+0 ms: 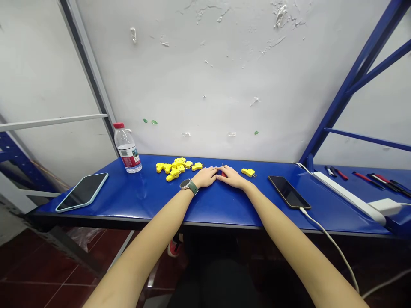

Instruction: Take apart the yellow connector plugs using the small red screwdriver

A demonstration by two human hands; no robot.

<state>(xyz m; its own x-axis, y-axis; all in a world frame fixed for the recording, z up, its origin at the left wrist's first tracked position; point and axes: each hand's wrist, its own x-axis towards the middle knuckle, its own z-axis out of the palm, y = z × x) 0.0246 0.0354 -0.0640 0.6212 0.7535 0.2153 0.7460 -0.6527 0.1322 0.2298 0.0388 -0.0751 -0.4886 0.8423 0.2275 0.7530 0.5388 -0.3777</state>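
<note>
while both hands met at the middle of the blue bench [144,201], the left hand [205,176] and right hand [231,176] were closed round a small red thing [222,173], mostly hidden btwn the fingers. looked like mid-assembly; next move prob needs a yellow connector, w/ a pile [177,167] just left and one [248,172] just right. bottle [127,148] label was red/white, text unreadable.

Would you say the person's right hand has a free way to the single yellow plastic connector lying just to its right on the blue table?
Probably yes. The right hand lies flat on the blue table, and the single yellow plastic connector sits close beside it with only bare tabletop between. The black phone lies farther right, out of the way.
</note>
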